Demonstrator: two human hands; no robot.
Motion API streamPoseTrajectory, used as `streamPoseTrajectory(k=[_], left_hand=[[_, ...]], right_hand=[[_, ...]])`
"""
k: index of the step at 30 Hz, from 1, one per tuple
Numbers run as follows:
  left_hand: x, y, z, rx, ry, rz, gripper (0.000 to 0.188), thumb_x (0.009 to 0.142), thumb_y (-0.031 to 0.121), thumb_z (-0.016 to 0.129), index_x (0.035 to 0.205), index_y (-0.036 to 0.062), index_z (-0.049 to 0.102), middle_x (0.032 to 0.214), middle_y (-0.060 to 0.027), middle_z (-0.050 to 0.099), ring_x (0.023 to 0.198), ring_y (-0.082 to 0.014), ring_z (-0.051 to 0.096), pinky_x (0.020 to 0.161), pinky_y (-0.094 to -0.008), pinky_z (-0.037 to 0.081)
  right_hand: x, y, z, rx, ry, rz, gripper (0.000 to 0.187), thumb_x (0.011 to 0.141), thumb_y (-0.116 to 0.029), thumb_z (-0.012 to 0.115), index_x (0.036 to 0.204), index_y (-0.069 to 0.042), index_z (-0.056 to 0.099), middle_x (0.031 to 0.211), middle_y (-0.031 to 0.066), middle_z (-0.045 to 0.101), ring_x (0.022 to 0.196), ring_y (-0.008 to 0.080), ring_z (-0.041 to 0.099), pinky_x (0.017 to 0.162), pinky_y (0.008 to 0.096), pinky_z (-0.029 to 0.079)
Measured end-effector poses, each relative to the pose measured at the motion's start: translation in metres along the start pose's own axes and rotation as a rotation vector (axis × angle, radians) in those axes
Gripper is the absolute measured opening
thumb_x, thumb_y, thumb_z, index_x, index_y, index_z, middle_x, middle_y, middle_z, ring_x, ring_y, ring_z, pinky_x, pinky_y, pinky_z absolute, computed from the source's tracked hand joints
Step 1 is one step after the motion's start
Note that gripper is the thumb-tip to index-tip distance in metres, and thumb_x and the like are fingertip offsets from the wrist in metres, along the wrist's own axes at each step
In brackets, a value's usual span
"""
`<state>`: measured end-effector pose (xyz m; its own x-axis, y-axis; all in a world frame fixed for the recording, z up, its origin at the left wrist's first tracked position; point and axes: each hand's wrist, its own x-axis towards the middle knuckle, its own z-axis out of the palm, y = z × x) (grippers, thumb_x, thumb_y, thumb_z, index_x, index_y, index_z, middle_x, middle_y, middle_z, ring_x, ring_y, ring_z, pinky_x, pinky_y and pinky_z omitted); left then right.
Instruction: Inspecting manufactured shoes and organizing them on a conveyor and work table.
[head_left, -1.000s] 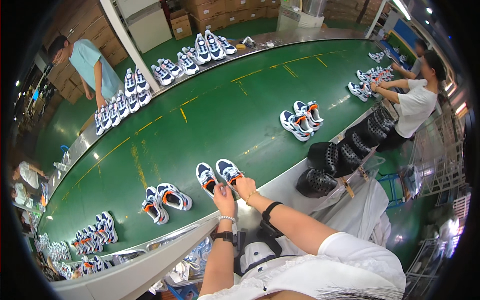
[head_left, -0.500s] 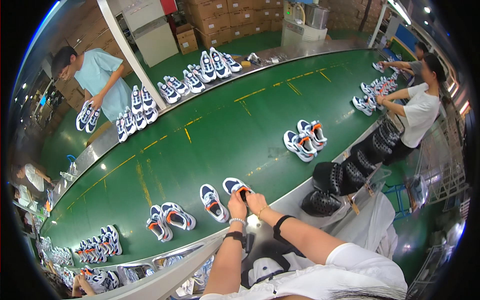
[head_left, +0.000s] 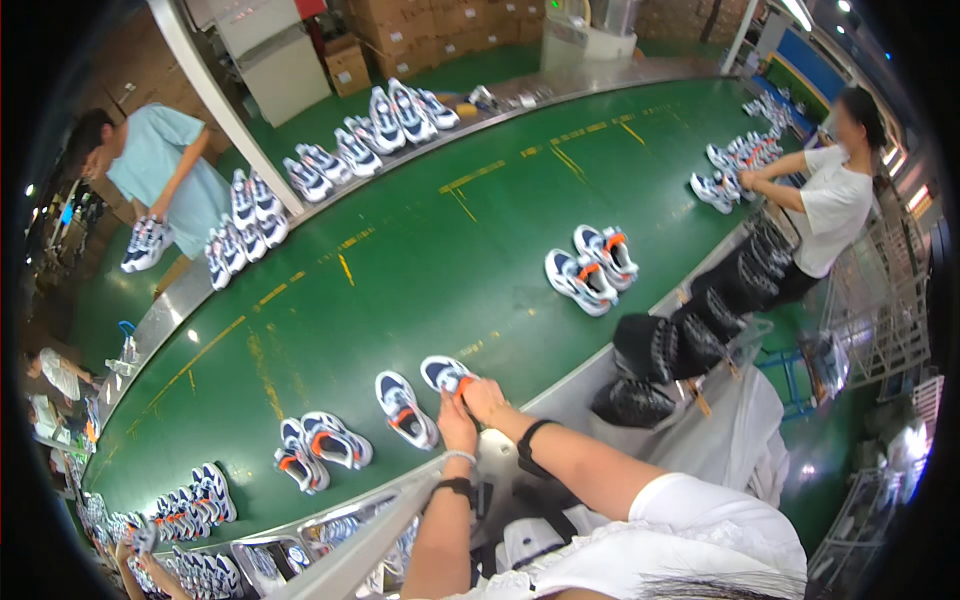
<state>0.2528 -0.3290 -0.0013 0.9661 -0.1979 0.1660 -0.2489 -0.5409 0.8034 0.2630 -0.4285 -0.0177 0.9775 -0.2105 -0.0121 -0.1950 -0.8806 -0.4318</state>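
Note:
A white and navy sneaker (head_left: 440,372) with orange lining rests on the near edge of the green conveyor belt (head_left: 390,270), its toe pointing away from me. My left hand (head_left: 457,422) is closed on the left side of its opening. From the right, my right hand (head_left: 486,400) pinches the orange collar lining. My fingers cover most of the shoe's heel and opening. Just left of my hands lies a matching single sneaker (head_left: 407,410), untouched. Farther left is a pair of the same sneakers (head_left: 334,441).
Another sneaker pair (head_left: 590,268) stands on the belt to the right. Black perforated forms (head_left: 645,345) line the near edge there. A co-worker in white (head_left: 835,200) handles shoes at the far right; one in light blue (head_left: 170,160) holds sneakers across the belt. A pale post (head_left: 350,530) slants beside my left arm.
The whole view has shifted left. My hands stay at the same shoe, and more orange lining shows between my fingers. At the lower left, another person's hand now holds up a shoe.

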Motion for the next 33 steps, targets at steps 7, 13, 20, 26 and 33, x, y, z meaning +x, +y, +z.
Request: streamPoseTrajectory(k=[7,13,20,26,33], left_hand=[[0.023,-0.028,-0.03,0.108,0.005,-0.03,0.059,0.078,0.021,0.067,0.126,-0.0059,0.044,0.123,-0.0273,0.051,0.112,-0.0393,0.051,0.094,-0.0392,0.042],[0.031,-0.003,-0.016,0.172,-0.159,-0.181,0.076,0.069,0.026,0.075,0.132,0.0029,0.04,0.139,-0.0243,0.035,0.118,-0.0387,0.047,0.098,-0.0392,0.04],[0.037,-0.017,-0.003,0.397,-0.146,-0.232,0.063,0.073,0.024,0.07,0.129,0.008,0.046,0.139,-0.0219,0.037,0.11,-0.041,0.052,0.091,-0.0426,0.044],[0.034,-0.025,-0.011,0.31,-0.227,-0.343,0.097,0.067,0.023,0.075,0.145,0.0112,0.018,0.12,-0.0359,0.046,0.103,-0.0461,0.054,0.09,-0.0446,0.044],[0.027,-0.024,0.001,0.405,-0.146,-0.34,0.078,0.068,0.017,0.075,0.135,0.0035,0.037,0.093,-0.0287,0.062,0.091,-0.0456,0.058,0.081,-0.0461,0.046]], right_hand=[[-0.039,-0.013,-0.045,0.107,-0.089,-0.164,0.024,0.079,-0.025,0.062,0.097,-0.007,0.06,0.085,0.0099,0.064,0.082,0.0304,0.062,0.069,0.0402,0.052],[-0.064,0.0,-0.036,0.193,-0.219,-0.174,0.04,0.079,-0.023,0.064,0.114,-0.007,0.052,0.119,0.0085,0.051,0.093,0.0295,0.059,0.076,0.0391,0.051],[-0.069,-0.015,-0.048,0.285,-0.228,-0.145,0.042,0.078,-0.02,0.063,0.114,-0.005,0.048,0.117,0.0129,0.05,0.09,0.0327,0.061,0.076,0.0424,0.051],[-0.113,-0.01,-0.094,0.352,-0.189,-0.197,0.048,0.08,-0.022,0.062,0.123,-0.009,0.046,0.12,0.0124,0.053,0.085,0.0313,0.063,0.071,0.0419,0.051],[-0.187,0.021,-0.297,0.474,0.078,-0.016,0.027,0.085,-0.028,0.06,0.108,-0.013,0.062,0.072,0.006,0.064,0.059,0.0227,0.06,0.057,0.0332,0.048]])
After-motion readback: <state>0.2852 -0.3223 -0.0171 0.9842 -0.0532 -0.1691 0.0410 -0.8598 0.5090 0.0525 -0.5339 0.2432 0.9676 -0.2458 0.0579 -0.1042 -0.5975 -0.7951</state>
